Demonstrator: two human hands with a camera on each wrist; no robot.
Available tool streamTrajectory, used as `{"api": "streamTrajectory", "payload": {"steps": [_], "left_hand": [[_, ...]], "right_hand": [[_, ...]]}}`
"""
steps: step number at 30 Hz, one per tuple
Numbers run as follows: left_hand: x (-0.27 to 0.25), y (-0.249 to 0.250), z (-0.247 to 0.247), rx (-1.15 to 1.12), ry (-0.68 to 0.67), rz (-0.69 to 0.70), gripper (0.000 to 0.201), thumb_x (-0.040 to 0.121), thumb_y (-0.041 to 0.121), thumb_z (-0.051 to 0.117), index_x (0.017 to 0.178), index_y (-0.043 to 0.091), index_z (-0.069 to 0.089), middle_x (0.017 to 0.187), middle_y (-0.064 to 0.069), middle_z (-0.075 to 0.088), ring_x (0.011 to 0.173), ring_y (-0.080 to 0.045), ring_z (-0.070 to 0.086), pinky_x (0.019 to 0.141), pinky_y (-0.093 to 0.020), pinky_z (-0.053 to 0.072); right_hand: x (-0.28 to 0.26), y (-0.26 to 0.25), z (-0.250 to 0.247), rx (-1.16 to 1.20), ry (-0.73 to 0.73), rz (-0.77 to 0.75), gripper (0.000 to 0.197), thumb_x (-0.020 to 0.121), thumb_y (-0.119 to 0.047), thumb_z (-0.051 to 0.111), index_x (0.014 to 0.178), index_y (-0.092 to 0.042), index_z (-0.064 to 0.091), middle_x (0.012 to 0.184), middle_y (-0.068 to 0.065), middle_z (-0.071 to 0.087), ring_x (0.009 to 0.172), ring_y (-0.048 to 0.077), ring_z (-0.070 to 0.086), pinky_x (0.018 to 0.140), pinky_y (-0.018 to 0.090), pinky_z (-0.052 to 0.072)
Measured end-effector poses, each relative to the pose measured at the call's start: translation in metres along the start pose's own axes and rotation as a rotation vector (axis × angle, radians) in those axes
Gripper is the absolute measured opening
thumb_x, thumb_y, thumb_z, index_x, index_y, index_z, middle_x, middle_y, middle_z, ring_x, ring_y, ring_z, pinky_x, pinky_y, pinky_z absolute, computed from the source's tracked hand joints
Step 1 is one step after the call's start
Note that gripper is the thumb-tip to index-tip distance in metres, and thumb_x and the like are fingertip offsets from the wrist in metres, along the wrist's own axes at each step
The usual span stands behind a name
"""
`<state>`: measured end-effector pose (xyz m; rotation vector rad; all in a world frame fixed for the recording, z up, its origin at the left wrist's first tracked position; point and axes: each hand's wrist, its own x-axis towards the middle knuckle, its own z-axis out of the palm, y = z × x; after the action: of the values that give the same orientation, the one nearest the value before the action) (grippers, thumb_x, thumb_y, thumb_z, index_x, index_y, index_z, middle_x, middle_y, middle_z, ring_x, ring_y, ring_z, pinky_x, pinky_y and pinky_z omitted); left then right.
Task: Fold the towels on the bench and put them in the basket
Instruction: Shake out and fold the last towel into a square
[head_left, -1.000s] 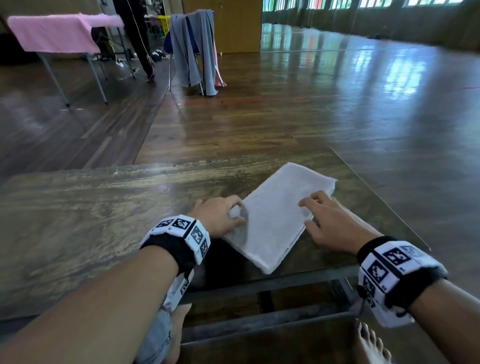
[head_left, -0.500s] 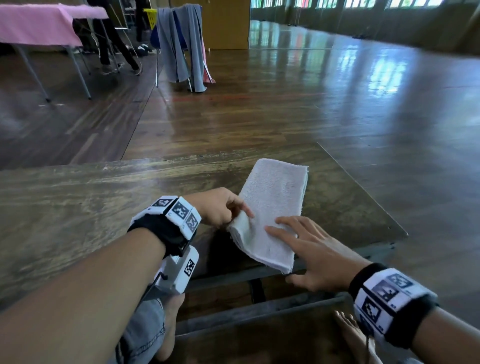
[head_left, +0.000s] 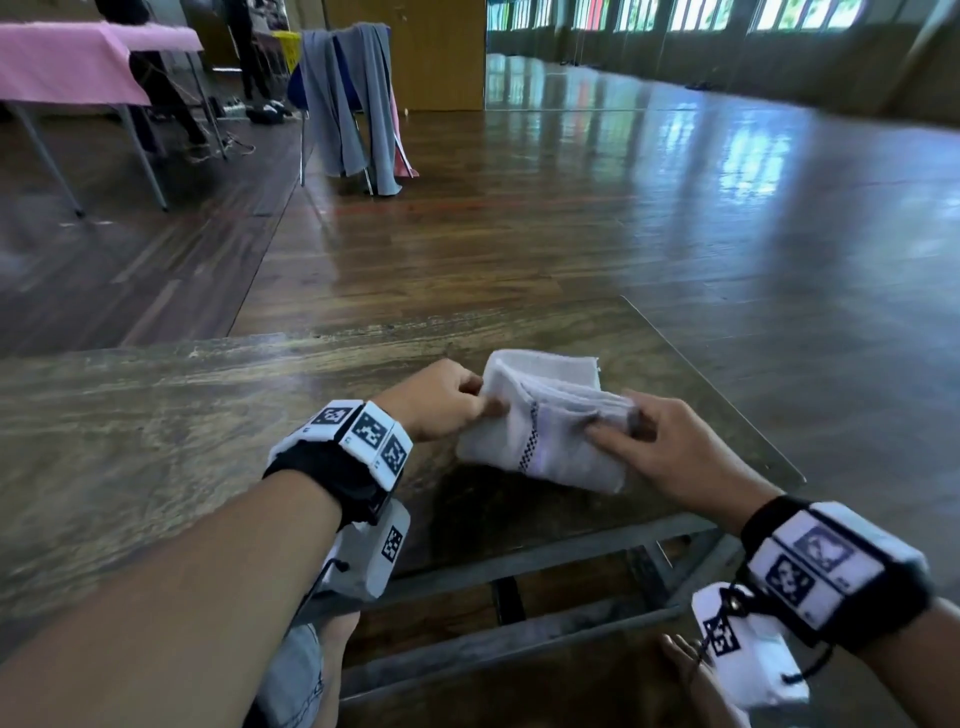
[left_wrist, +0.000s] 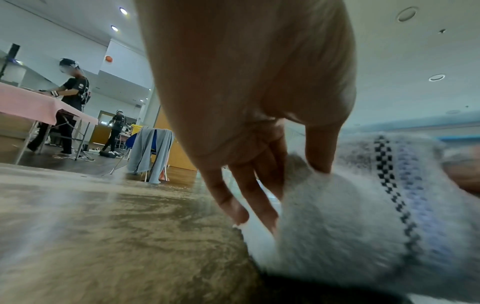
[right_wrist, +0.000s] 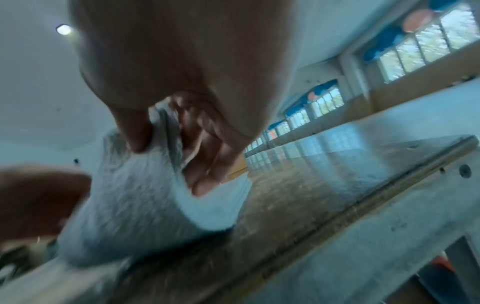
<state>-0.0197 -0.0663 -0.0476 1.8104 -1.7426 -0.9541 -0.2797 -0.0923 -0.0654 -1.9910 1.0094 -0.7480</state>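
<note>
A white towel (head_left: 550, 431) with a thin checked stripe lies folded over itself near the right end of the wooden bench (head_left: 156, 426). My left hand (head_left: 447, 400) pinches the towel's left edge between thumb and fingers; the left wrist view shows the thumb on top of the towel (left_wrist: 350, 216) and the fingers under it. My right hand (head_left: 670, 447) grips the right edge, thumb above and fingers below, as the right wrist view shows on the towel (right_wrist: 135, 197). The near half is raised and doubled toward the far half. No basket is in view.
The bench's right edge (head_left: 727, 405) is close to my right hand, with shiny wooden floor beyond. A chair draped with grey cloth (head_left: 353, 98) and a table with a pink cover (head_left: 72, 67) stand far back left. People stand by that table (left_wrist: 70, 98). Bare feet show under the bench.
The towel was lying flat as a long strip; both hands have taken its side edges and lifted the near end up and over toward the far end.
</note>
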Motion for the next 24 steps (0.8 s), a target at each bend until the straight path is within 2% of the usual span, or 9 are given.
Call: {"api": "streamTrajectory", "payload": {"steps": [4,6,8,10,13,15,19,21,24], "left_hand": [[0.006,0.001,0.011,0.007,-0.167,-0.192,0.03,0.096,0.033,0.062,0.083,0.007,0.069,0.06,-0.001,0.07,0.05,-0.016,0.067,0.048,-0.02,0.047],[0.008,0.002,0.015,0.0,-0.184,-0.251,0.029,0.097,0.032,0.059,0.076,0.013,0.065,0.053,0.002,0.069,0.046,-0.017,0.067,0.044,-0.019,0.043],[0.014,0.005,0.014,-0.018,-0.091,-0.291,0.029,0.094,0.029,0.061,0.072,0.011,0.063,0.052,-0.001,0.066,0.043,-0.02,0.064,0.041,-0.018,0.045],[0.021,0.007,0.013,-0.007,0.036,-0.312,0.027,0.09,0.029,0.063,0.073,0.008,0.064,0.065,-0.008,0.065,0.054,-0.025,0.066,0.051,-0.025,0.054],[0.028,0.005,0.012,0.034,0.166,-0.336,0.029,0.089,0.029,0.056,0.094,0.003,0.066,0.09,-0.014,0.068,0.083,-0.033,0.069,0.081,-0.044,0.06],[0.032,-0.001,0.013,0.023,0.216,-0.352,0.029,0.09,0.027,0.052,0.094,0.0,0.063,0.093,-0.014,0.068,0.085,-0.035,0.069,0.081,-0.047,0.06],[0.043,-0.015,0.018,0.061,0.301,-0.336,0.031,0.09,0.033,0.057,0.069,0.01,0.052,0.067,-0.006,0.056,0.064,-0.027,0.06,0.059,-0.034,0.048],[0.048,-0.021,0.021,0.129,0.337,-0.315,0.035,0.09,0.036,0.057,0.066,0.012,0.048,0.063,-0.003,0.051,0.058,-0.021,0.051,0.052,-0.029,0.037],[0.055,-0.029,0.023,0.21,0.359,-0.297,0.039,0.094,0.038,0.051,0.065,0.014,0.043,0.064,-0.001,0.048,0.057,-0.017,0.045,0.048,-0.029,0.028]], "right_hand": [[0.011,0.014,-0.007,0.151,-0.116,0.281,0.014,0.09,-0.022,0.074,0.093,-0.009,0.07,0.065,-0.006,0.073,0.059,0.006,0.07,0.049,0.023,0.054],[0.017,0.021,-0.005,0.14,-0.12,0.332,0.019,0.09,-0.022,0.074,0.09,-0.005,0.067,0.058,-0.007,0.07,0.053,0.005,0.068,0.046,0.021,0.052],[0.028,0.025,-0.004,0.151,-0.064,0.327,0.022,0.09,-0.023,0.075,0.096,-0.004,0.067,0.071,-0.003,0.076,0.064,0.01,0.074,0.053,0.029,0.058],[0.041,0.026,-0.003,0.155,0.008,0.285,0.023,0.089,-0.024,0.076,0.1,-0.006,0.067,0.088,0.003,0.079,0.079,0.014,0.077,0.066,0.034,0.062],[0.066,0.026,0.001,0.179,0.043,0.274,0.024,0.088,-0.017,0.076,0.107,-0.008,0.064,0.098,0.006,0.077,0.083,0.012,0.076,0.067,0.027,0.06],[0.083,0.026,0.006,0.185,0.045,0.311,0.033,0.088,-0.012,0.076,0.115,-0.008,0.059,0.103,0.006,0.074,0.088,0.016,0.074,0.075,0.033,0.061],[0.109,0.033,0.016,0.02,0.048,0.341,0.033,0.088,-0.018,0.075,0.113,-0.016,0.052,0.106,0.005,0.069,0.094,0.02,0.069,0.082,0.04,0.059],[0.116,0.039,0.02,-0.158,0.041,0.328,0.03,0.09,-0.025,0.071,0.112,-0.018,0.052,0.102,0.001,0.065,0.088,0.015,0.064,0.071,0.031,0.055],[0.12,0.045,0.024,-0.314,0.069,0.29,0.033,0.09,-0.03,0.071,0.116,-0.018,0.055,0.1,-0.001,0.061,0.08,0.007,0.055,0.057,0.016,0.036]]}}
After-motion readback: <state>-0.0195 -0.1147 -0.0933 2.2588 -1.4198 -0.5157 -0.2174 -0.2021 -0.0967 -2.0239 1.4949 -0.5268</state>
